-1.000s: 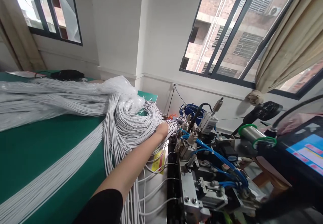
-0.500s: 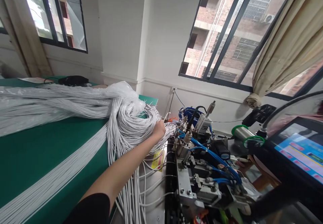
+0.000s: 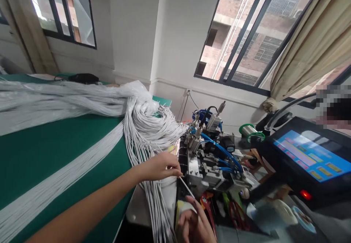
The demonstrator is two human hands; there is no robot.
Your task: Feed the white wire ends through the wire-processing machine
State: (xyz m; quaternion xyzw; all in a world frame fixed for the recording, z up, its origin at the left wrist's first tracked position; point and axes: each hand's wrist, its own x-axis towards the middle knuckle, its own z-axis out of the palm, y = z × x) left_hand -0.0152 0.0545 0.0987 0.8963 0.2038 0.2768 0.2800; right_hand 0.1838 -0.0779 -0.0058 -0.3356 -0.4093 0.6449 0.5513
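Observation:
My left hand [image 3: 164, 165] is closed, pinching a thin pale cable [image 3: 187, 186] between thumb and fingers beside the front of the machine. The cable slants down to my right hand [image 3: 196, 221], whose fingertips are closed on its lower part; some of those fingers are blurred. Under my left forearm, a thick bundle of pale grey cables [image 3: 157, 129] curves over the table edge and hangs down. Just past the left hand stands a bench machine [image 3: 194, 162] with metal blocks and blue air tubes.
A screen [image 3: 307, 155] with a blue display stands at the right. Red-handled tools [image 3: 237, 215] lie below the machine, and a green-rimmed wire spool [image 3: 251, 131] sits behind it. Plastic-wrapped cables [image 3: 68, 98] stretch across the green table [image 3: 68, 148]. Someone's blurred head is at the far right.
My left hand has left the looped bundle and come down and nearer, now with a cable in it. My right hand has entered from below. The view has shifted slightly.

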